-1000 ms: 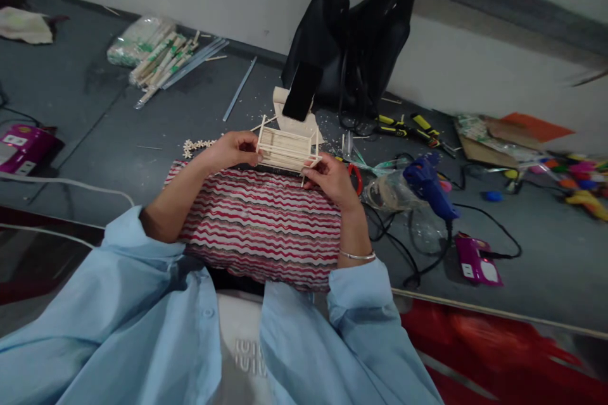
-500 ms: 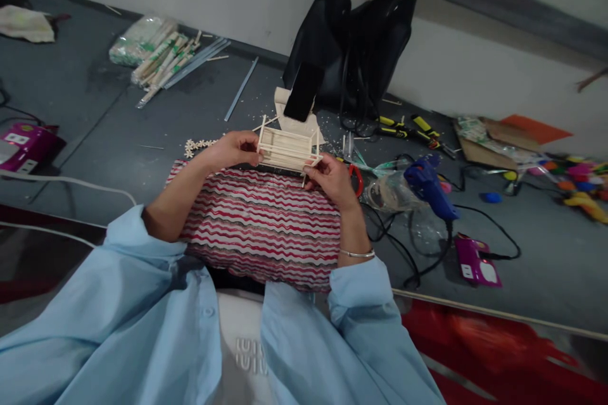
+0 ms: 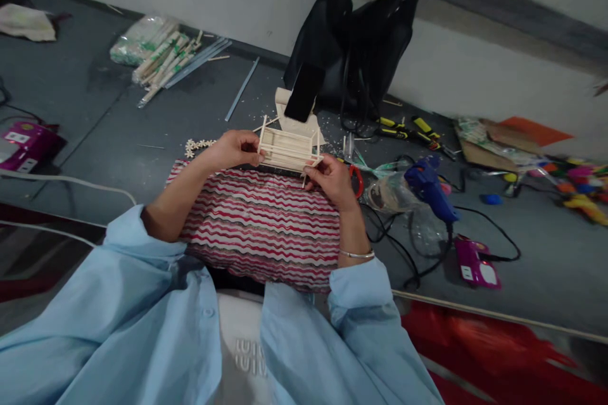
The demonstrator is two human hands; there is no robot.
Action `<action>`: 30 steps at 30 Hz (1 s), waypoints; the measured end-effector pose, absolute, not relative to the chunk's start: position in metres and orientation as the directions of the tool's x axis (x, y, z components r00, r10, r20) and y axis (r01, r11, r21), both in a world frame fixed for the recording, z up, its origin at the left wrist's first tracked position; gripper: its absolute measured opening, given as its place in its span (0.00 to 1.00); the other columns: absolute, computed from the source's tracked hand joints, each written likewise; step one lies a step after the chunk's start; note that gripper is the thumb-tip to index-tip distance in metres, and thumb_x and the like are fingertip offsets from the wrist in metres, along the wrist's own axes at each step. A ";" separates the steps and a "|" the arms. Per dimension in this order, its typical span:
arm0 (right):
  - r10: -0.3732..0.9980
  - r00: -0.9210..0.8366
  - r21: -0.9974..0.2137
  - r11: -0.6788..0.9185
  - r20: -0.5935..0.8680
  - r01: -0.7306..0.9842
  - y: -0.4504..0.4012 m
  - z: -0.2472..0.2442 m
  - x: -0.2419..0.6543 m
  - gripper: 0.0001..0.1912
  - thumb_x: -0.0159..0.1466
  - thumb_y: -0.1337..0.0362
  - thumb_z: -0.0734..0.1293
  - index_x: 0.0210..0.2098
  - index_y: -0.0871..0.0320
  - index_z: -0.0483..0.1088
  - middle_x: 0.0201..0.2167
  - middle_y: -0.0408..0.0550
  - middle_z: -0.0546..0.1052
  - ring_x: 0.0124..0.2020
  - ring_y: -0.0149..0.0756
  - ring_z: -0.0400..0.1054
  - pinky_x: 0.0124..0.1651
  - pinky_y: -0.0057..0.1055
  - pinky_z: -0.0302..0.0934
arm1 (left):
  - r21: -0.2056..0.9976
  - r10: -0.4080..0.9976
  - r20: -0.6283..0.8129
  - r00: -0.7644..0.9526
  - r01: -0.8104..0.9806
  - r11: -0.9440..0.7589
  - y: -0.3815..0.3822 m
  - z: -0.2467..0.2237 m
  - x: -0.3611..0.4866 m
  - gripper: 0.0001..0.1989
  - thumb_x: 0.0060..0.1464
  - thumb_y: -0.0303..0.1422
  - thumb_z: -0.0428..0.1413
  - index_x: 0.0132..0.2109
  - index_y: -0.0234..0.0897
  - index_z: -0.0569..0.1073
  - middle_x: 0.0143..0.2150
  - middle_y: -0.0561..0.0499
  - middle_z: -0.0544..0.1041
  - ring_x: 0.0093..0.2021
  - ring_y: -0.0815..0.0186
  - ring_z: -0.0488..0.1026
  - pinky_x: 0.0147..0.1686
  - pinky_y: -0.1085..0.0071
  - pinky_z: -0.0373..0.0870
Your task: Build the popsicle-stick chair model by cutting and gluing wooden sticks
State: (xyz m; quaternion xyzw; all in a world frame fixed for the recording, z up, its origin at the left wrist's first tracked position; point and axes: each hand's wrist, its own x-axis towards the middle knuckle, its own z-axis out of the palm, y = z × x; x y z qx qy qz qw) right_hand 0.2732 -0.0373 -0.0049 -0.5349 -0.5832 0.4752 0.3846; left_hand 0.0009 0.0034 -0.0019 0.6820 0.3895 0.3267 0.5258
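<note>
A small frame of thin wooden sticks is held between both hands, above the far edge of a red-and-white striped cushion. My left hand pinches its left end between thumb and fingers. At the lower right corner, my right hand grips the frame, fingers closed round the sticks. Just behind the frame a black phone leans on a pale wooden piece. Small flower-like wooden pieces lie left of the frame, partly behind my left hand.
On the grey table are bundled sticks and a black bag at the back. To the right lie pliers, a blue glue gun, cables, a purple box and colourful pieces. Another purple box sits left.
</note>
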 end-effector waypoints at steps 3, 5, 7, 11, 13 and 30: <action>0.989 -0.136 -0.968 -0.022 -0.058 0.249 -0.037 -0.006 0.273 0.15 0.52 0.57 0.74 0.32 0.57 0.69 0.27 0.38 0.73 0.18 0.29 0.70 0.19 0.26 0.64 | 0.962 0.882 0.056 0.467 0.212 -0.173 0.004 -0.002 0.001 0.16 0.42 0.41 0.66 0.28 0.33 0.73 0.25 0.52 0.74 0.27 0.68 0.72 0.29 0.72 0.65; 0.988 -0.141 -0.971 -0.028 -0.063 0.238 -0.037 -0.006 0.274 0.16 0.51 0.56 0.74 0.32 0.57 0.68 0.28 0.38 0.73 0.18 0.28 0.70 0.19 0.26 0.65 | 0.952 0.885 0.076 0.459 0.231 -0.202 0.004 -0.003 0.001 0.16 0.42 0.41 0.66 0.28 0.33 0.73 0.26 0.53 0.73 0.26 0.70 0.70 0.28 0.73 0.64; 0.987 -0.142 -0.972 -0.039 -0.073 0.231 -0.036 -0.007 0.274 0.17 0.50 0.55 0.74 0.32 0.57 0.68 0.28 0.38 0.74 0.18 0.27 0.69 0.20 0.26 0.65 | 0.943 0.887 0.101 0.450 0.242 -0.230 0.005 -0.004 0.001 0.15 0.42 0.41 0.65 0.28 0.32 0.73 0.26 0.54 0.72 0.26 0.72 0.68 0.27 0.73 0.62; 0.988 -0.134 -0.975 -0.050 -0.081 0.218 -0.036 -0.007 0.273 0.18 0.50 0.53 0.74 0.33 0.56 0.67 0.29 0.38 0.73 0.19 0.26 0.68 0.19 0.25 0.64 | 0.943 0.888 0.105 0.447 0.240 -0.232 0.005 -0.007 0.001 0.15 0.43 0.41 0.65 0.29 0.33 0.72 0.27 0.54 0.71 0.26 0.72 0.68 0.28 0.74 0.62; 0.988 -0.133 -0.974 -0.042 -0.072 0.221 -0.036 -0.007 0.272 0.18 0.51 0.53 0.74 0.32 0.56 0.67 0.29 0.38 0.73 0.19 0.26 0.67 0.19 0.24 0.63 | 0.952 0.887 0.083 0.453 0.228 -0.206 0.005 -0.007 0.001 0.15 0.43 0.41 0.65 0.29 0.33 0.72 0.27 0.53 0.72 0.26 0.72 0.69 0.28 0.73 0.63; 0.993 -0.113 -0.957 0.012 -0.022 0.291 -0.035 -0.011 0.269 0.16 0.55 0.51 0.72 0.33 0.54 0.65 0.26 0.36 0.70 0.18 0.27 0.67 0.20 0.25 0.61 | 0.918 0.907 0.127 0.400 0.300 -0.261 0.005 -0.004 0.002 0.14 0.42 0.40 0.63 0.28 0.33 0.74 0.26 0.53 0.72 0.26 0.70 0.67 0.28 0.72 0.61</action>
